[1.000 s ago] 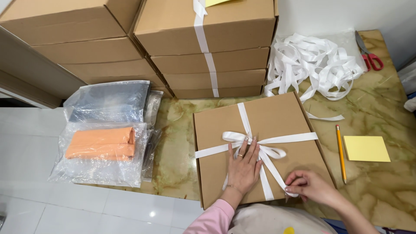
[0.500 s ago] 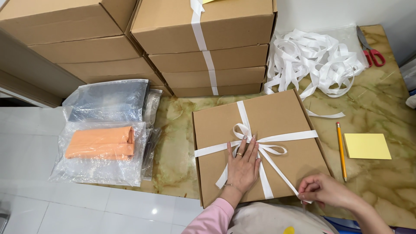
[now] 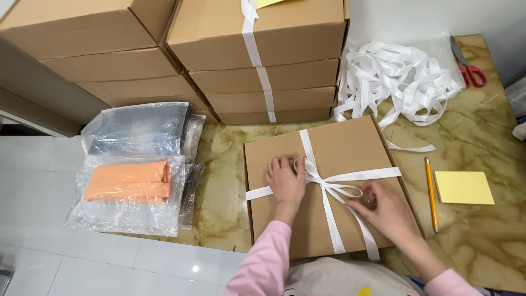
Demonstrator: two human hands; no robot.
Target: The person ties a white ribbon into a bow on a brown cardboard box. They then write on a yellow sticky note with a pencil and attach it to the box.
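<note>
White ribbon (image 3: 350,176) is being bowed on the flat cardboard box (image 3: 350,143): one loop is pinched by the left hand (image 3: 286,180), the other seemingly by the right hand (image 3: 386,209), and an even outward pull is called for.

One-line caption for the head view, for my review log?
Left hand and right hand adjust a white ribbon bow on a flat cardboard box atop a marble table.

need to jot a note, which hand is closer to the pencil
Right. The right hand rests on the box by a ribbon loop, just left of the pencil. The left hand sits at the knot, farther left across the box.
</note>
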